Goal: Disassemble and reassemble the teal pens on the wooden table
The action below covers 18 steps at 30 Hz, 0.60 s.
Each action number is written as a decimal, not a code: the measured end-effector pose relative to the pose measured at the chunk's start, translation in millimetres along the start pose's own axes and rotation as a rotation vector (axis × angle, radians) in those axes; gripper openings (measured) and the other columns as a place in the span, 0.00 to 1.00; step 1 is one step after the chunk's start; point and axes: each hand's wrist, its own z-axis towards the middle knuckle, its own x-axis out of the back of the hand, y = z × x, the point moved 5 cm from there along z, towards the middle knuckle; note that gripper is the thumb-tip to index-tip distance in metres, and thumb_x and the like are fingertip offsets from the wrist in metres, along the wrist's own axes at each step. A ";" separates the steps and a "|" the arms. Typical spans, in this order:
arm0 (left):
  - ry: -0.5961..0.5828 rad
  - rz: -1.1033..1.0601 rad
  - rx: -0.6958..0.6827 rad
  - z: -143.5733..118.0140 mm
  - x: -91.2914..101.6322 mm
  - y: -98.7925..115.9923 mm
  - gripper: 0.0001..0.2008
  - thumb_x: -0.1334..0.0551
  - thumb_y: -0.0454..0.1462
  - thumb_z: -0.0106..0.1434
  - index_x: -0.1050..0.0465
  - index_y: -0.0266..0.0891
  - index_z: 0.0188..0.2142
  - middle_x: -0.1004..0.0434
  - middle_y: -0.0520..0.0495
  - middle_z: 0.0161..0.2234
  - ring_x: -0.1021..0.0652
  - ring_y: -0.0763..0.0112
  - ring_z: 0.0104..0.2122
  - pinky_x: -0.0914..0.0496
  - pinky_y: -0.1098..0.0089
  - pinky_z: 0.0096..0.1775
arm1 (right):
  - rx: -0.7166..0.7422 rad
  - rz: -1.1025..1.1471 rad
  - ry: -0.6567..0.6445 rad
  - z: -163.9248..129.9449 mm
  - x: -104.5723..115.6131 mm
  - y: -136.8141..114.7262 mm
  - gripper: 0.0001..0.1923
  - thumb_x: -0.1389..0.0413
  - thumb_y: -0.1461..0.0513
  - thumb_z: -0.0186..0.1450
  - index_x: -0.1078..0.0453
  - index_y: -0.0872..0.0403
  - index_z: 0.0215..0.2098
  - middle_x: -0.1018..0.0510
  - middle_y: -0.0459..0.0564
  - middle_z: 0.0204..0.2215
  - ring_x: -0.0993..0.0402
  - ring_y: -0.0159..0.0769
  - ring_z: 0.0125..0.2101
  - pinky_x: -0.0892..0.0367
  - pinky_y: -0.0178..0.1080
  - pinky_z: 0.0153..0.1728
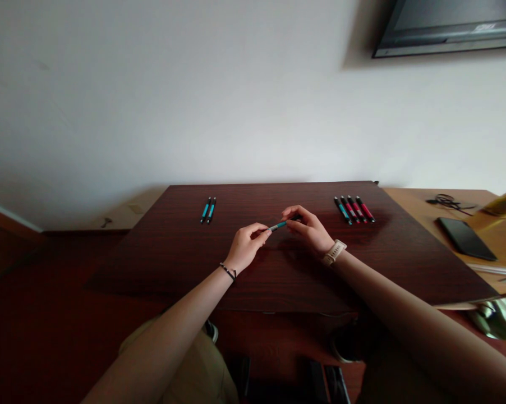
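The left hand (247, 244) and the right hand (309, 227) meet over the middle of the dark worktop (257, 286), with one teal pen (280, 224) stretched between them. The fingers of the left hand are closed on the pen's greyish end, pinching it between thumb and forefinger. The fingers of the right hand are curled around its dark end, which they partly cover, and they also grip it. The teal stretch of the barrel shows in the gap between the two sets of fingers, slanting slightly upward toward the right. How high the pen sits above the surface cannot be told.

Off to the left of the left fingers, and a little farther from the person, two blue pens (208, 210) lie side by side, close together. To the right of the right fingers, beyond the hand, four more pens lie in a slanting row: a blue pen (343, 210) nearest the fingers, then three red pens (357, 209) next to it.

Behind the right fingers, on the wrist, is a pale watch (335, 252); behind the left fingers, a dark bracelet (228, 271). Well apart from the right fingers, on a light wooden table (408, 203) at the far right, are a black phone (465, 238) and a coiled dark cable (449, 202).
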 end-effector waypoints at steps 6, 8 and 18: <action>0.001 0.027 -0.004 0.1 0.5 0.9 0.14 0.37 0.46 0.69 0.21 0.37 0.39 0.23 0.49 0.31 0.26 0.72 0.28 0.32 0.73 0.32 | -0.017 0.012 -0.010 -0.8 -3.1 1.6 0.14 0.39 0.58 0.65 0.27 0.50 0.49 0.21 0.48 0.43 0.27 0.34 0.33 0.31 0.39 0.35; -0.001 0.028 -0.006 0.0 0.8 0.4 0.14 0.38 0.46 0.69 0.21 0.37 0.39 0.23 0.49 0.30 0.26 0.72 0.28 0.32 0.73 0.32 | -0.020 0.014 -0.011 -1.0 -3.6 1.4 0.14 0.39 0.58 0.65 0.27 0.50 0.49 0.20 0.49 0.43 0.27 0.34 0.32 0.31 0.39 0.35; 0.004 0.049 0.000 -0.3 2.2 2.1 0.14 0.38 0.46 0.69 0.21 0.37 0.38 0.23 0.49 0.30 0.27 0.71 0.28 0.33 0.72 0.32 | -0.030 0.006 -0.011 -1.8 -5.9 0.6 0.15 0.39 0.57 0.65 0.28 0.50 0.49 0.20 0.49 0.43 0.26 0.34 0.32 0.31 0.39 0.35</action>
